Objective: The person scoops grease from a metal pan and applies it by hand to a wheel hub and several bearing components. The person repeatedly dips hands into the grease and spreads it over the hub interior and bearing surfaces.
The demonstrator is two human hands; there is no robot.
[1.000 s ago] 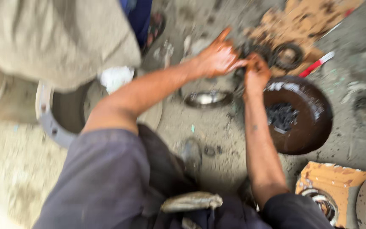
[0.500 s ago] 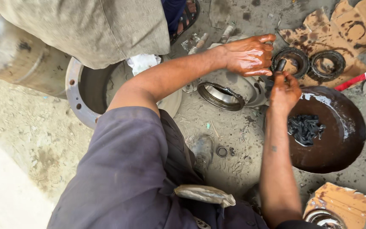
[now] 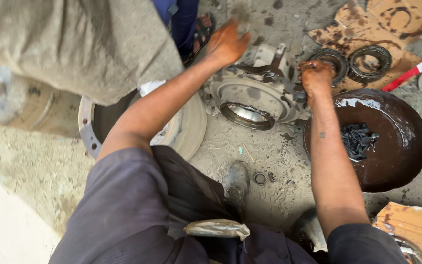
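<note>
Cardboard, upper right: flat torn brown cardboard sheet (image 3: 367,27), stained with dark oily ring marks; two dark bearing rings (image 3: 352,58) lie on it side by side.
Cardboard, lower right: second brown piece (image 3: 411,227), cut off by the frame edge, with a metal part on it only partly seen.
Marker-like tool: red handle with white tip (image 3: 409,74), lying just beyond the pan, near the rings.
Wheel hub: grey, greasy metal wheel hub (image 3: 255,95) on the concrete floor (image 3: 279,166), open bore with a bright inner ring facing up; it sits between the two hands, just left of the pan.
Left hand: left hand (image 3: 226,43) beyond the far rim of the hub, blurred; fingers look loosely together, but contact with the hub cannot be told.
Right hand: right hand (image 3: 316,77) at the hub's right edge, fingers curled tight into a fist; what they clamp on is hidden.
Pan: round dark pan (image 3: 396,146) of brown oily liquid, a black rag-like clump (image 3: 357,139) in its middle.
Brake drum: large pale drum (image 3: 186,127) left of the hub, mostly hidden by the left arm.
Small parts: a small ring (image 3: 260,178) on the floor near the person's shoe (image 3: 236,183).
Other person: grey garment (image 3: 74,44) and a sandalled foot (image 3: 201,34) at top, body cut off.
Cylinder, far left: dull metal cylinder (image 3: 25,105), partly covered by the garment.
</note>
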